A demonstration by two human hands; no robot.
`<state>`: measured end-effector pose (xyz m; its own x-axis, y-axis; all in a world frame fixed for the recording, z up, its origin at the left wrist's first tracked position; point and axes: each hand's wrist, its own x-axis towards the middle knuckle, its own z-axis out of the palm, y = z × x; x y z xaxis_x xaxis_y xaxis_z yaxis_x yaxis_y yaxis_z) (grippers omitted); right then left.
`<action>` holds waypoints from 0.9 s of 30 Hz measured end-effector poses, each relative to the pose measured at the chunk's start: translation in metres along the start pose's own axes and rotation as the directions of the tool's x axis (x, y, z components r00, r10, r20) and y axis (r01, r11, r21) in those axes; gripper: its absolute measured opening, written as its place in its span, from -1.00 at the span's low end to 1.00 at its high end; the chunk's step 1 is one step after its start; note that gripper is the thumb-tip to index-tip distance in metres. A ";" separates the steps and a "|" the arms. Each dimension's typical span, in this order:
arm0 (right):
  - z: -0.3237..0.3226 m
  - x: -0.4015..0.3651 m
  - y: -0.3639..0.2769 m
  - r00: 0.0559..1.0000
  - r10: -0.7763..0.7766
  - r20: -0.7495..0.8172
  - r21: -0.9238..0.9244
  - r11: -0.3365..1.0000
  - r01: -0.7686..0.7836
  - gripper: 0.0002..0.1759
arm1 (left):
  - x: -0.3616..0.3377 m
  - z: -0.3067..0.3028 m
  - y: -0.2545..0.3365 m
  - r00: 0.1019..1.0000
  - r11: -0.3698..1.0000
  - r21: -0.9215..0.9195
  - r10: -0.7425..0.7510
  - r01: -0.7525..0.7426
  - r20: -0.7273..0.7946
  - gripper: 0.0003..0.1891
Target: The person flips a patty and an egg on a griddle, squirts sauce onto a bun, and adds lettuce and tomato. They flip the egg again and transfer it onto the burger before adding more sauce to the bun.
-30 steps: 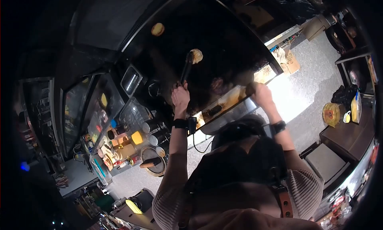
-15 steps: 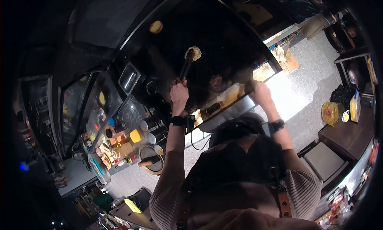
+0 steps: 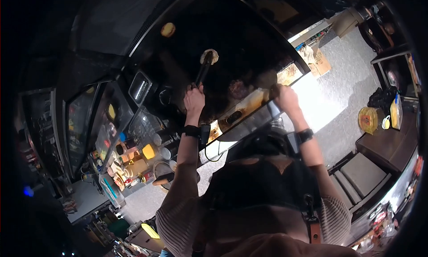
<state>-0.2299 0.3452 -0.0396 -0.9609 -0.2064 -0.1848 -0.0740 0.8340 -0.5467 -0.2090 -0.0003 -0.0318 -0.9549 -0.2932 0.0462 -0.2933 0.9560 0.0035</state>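
On the dark griddle (image 3: 249, 34), a round pale patty (image 3: 209, 56) lies under the tip of black tongs (image 3: 204, 72). My left hand (image 3: 194, 99) is closed round the near end of these tongs. My right hand (image 3: 286, 97) is a closed fist at the griddle's front edge, on a dark tool whose shape I cannot make out. Between the hands a reddish piece of meat (image 3: 237, 89) lies on the griddle. A yellowish round piece (image 3: 168, 30) sits near its far left edge.
Left of the griddle are a metal tray (image 3: 140, 88), a yellow container (image 3: 148, 151), and several bottles and tubs. A brown handle (image 3: 163, 179) lies over a round pan. At the right, a yellow-wrapped tub (image 3: 368, 120) stands on a brown counter (image 3: 383, 145).
The whole view has shifted slightly, with the griddle and both hands a little further left in it. The left hand keeps the tongs at the pale patty.
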 end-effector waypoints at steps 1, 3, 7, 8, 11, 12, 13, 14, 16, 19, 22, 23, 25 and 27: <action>-0.002 -0.002 -0.003 1.000 0.022 0.016 -0.004 1.000 -0.022 -0.75 | 0.000 0.003 -0.002 1.000 1.000 0.005 0.016 -0.016 -0.017 -0.64; 0.003 -0.002 -0.002 0.999 0.028 0.017 -0.041 0.999 -0.027 -0.64 | 0.002 0.009 -0.008 0.997 0.999 0.015 0.048 -0.047 -0.054 -0.64; 0.005 -0.005 -0.004 0.998 0.051 0.029 -0.094 0.994 -0.048 -0.57 | 0.004 -0.004 -0.007 1.000 1.000 0.000 -0.006 0.006 0.005 -0.63; 0.005 -0.005 -0.004 0.999 0.050 0.022 -0.092 0.995 -0.047 -0.57 | 0.003 -0.006 -0.009 1.000 1.000 -0.009 -0.024 0.024 0.002 -0.62; 0.009 -0.005 -0.001 0.999 0.039 -0.007 -0.073 0.997 -0.039 -0.65 | 0.000 0.002 -0.019 0.999 1.000 -0.001 -0.032 0.032 -0.035 -0.60; 0.011 -0.004 0.000 0.999 0.033 -0.024 -0.055 0.998 -0.034 -0.72 | -0.001 0.008 -0.023 0.998 1.000 0.009 -0.026 0.026 -0.052 -0.59; 0.012 -0.004 0.000 0.999 0.028 -0.041 -0.037 0.999 -0.029 -0.78 | -0.002 0.005 -0.021 0.999 0.999 0.012 -0.040 0.040 -0.029 -0.62; 0.013 -0.004 0.000 0.999 0.033 -0.044 -0.037 0.999 -0.034 -0.78 | -0.002 0.003 -0.018 0.999 0.998 0.016 -0.054 0.054 -0.006 -0.64; 0.013 -0.003 -0.001 0.998 0.043 -0.046 -0.039 0.998 -0.045 -0.77 | -0.003 0.003 -0.017 0.998 0.998 0.025 -0.057 0.056 0.026 -0.66; 0.011 -0.003 -0.003 0.998 0.061 -0.020 -0.039 0.997 -0.062 -0.76 | -0.002 0.003 -0.019 0.999 0.999 0.030 -0.040 0.039 0.037 -0.66; 0.009 -0.002 -0.004 0.998 0.065 0.005 -0.037 0.997 -0.064 -0.75 | 0.000 -0.003 -0.016 0.998 0.998 0.023 -0.052 0.051 0.031 -0.66; 0.009 -0.002 -0.004 0.998 0.068 0.005 -0.041 0.997 -0.068 -0.75 | 0.000 -0.005 -0.015 0.997 0.998 0.024 -0.062 0.061 0.036 -0.66; 0.010 -0.002 -0.004 0.997 0.075 0.007 -0.050 0.996 -0.074 -0.75 | 0.001 -0.006 -0.013 0.995 0.997 0.025 -0.074 0.073 0.060 -0.66; 0.009 -0.002 -0.005 0.997 0.073 0.010 -0.041 0.997 -0.072 -0.74 | 0.002 -0.007 -0.009 0.992 0.996 0.027 -0.081 0.079 0.097 -0.66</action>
<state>-0.2253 0.3373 -0.0437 -0.9611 -0.1500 -0.2321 -0.0149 0.8669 -0.4982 -0.2075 -0.0098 -0.0248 -0.9278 -0.3695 -0.0518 -0.3690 0.9292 -0.0201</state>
